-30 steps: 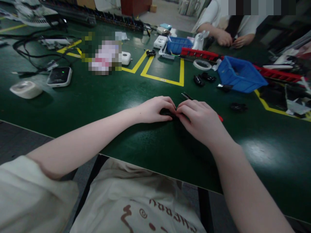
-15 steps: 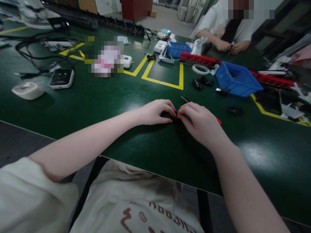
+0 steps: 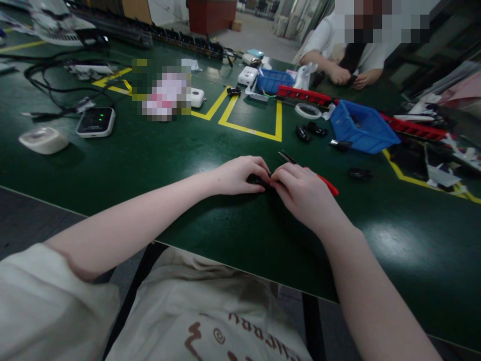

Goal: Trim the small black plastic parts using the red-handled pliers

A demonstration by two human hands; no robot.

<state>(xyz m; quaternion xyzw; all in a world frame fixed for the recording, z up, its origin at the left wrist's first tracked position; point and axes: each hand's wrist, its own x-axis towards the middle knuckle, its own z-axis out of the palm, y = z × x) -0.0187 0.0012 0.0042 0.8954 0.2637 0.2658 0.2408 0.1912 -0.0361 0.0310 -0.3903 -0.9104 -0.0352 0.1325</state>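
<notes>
My left hand (image 3: pixel 244 175) is closed around a small black part (image 3: pixel 257 180), low over the table. Most of that part is hidden by the fingers, so its kind does not show. Thumb and fingertips of my right hand (image 3: pixel 300 195) are pinched together at its right end, touching the left fingertips. A pair of pliers with red handles (image 3: pixel 327 185) lies just behind my right hand, which covers its middle. Its thin metal jaws (image 3: pixel 287 157) point to the far left.
Several black parts (image 3: pixel 303 133) lie beyond the pliers, near a blue bin (image 3: pixel 363 131). Red strips (image 3: pixel 303 95), a tape roll (image 3: pixel 308 111) and another blue bin (image 3: pixel 275 81) stand farther back. A co-worker's hands (image 3: pixel 340 75) hold something dark. On the left are a white-edged device (image 3: pixel 95 122) and cables.
My right hand has shifted slightly left and more of the red pliers shows behind it. My left hand is almost unmoved. The view has turned slightly.
</notes>
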